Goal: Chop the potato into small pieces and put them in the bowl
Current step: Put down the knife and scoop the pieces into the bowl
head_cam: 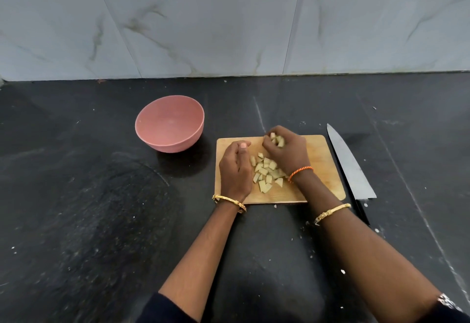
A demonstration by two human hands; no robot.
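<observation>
- Potato, cut into small pale yellow-skinned chunks (265, 172), lies in a loose heap on the rectangular light wooden chopping board (323, 160), between the two hands; chopping looks done, transfer to bowl is the step left.
- Right hand (286, 152): fingers curled round a small clutch of chunks (277, 141) at the far side of the heap — prob. gathering a handful to carry over.
- Left hand (235, 170): fingers curled inward, thumb up, resting at the heap's left edge; can't tell if it holds any pieces. Seems set as a wall so chunks don't scatter.
- Round pink plastic bowl (170, 124) sits beyond & left of the left fingertips, apart from the board, nothing in it yet — near enough for a short carry.
- Long grey-bladed kitchen knife w/ dark handle (352, 165) lies on the black speckled stone counter (76, 195), just right of the board, out of both hands — parked clear so fingers can scoop safely.
</observation>
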